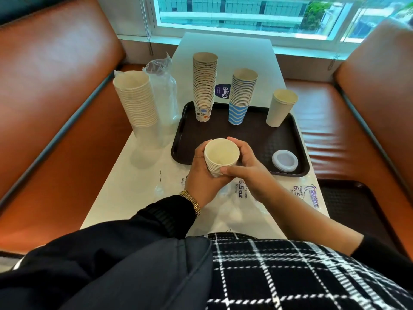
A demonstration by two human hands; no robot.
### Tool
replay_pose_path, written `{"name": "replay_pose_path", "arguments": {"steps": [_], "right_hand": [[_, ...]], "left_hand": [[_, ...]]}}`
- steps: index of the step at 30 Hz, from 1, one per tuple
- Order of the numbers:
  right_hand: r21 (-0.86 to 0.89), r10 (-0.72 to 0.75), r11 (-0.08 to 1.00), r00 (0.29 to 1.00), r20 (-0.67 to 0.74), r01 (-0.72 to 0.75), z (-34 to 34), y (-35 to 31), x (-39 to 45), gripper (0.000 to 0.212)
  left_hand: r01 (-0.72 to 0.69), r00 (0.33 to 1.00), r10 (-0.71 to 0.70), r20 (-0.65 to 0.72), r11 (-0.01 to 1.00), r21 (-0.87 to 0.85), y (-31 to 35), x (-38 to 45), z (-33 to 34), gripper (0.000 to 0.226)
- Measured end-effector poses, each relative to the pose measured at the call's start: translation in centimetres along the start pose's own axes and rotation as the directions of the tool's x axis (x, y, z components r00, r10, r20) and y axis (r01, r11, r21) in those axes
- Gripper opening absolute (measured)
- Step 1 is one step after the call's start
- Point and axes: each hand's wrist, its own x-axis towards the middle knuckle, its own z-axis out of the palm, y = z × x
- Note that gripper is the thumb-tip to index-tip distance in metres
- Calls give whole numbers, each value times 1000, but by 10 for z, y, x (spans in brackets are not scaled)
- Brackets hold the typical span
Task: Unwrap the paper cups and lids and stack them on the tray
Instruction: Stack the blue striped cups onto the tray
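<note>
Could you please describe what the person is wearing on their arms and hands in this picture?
The left hand has a thin ring on one finger and a gold link-band wristwatch at the wrist, with a black long sleeve reaching up to the watch. The right hand shows no jewellery; its forearm is bare, with a dark sleeve edge only near the elbow.

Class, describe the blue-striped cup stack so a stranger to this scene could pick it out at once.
Find the dark brown tray on the white table. Three cup stacks stand along its far edge; take the middle one, the blue-striped stack. It alone carries blue and white wavy bands.
</note>
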Motion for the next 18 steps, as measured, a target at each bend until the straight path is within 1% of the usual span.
{"name": "replay_pose_path", "arguments": {"steps": [5, 9, 11, 14, 15, 18], "right_hand": [[-3, -28, 1000, 1000, -5, 28, -1, 1, 1, 83], [-12, -66, 998, 997, -45, 66, 0, -3, 2, 84], [-61, -97, 994, 994, -48, 94, -1, -7, 3, 86], [-202, -173, 965, 985, -22, 165, 1, -11, 4, 98], [-212, -187, 961, 982, -25, 178, 0, -13, 5, 99], [-146, -229, 965, 971, -73, 217, -5, -25, 11, 95]], "left_hand": [[11, 1000, -11, 5, 1000, -11, 1, 0, 0, 91], [22, 1000, -22, 2, 1000, -3, 3, 1, 1, 89], [21, 1000, -21, 3, 1000, -19, 3, 1, 1, 88], [-2, 1000, 2, 11, 1000, -31, 4, 0, 0, 86], [-3, 1000, 4, 8, 999, -34, 4, 0, 0, 85], [-9, 1000, 9, 2, 1000, -29, 2, 0, -1, 87]]}}
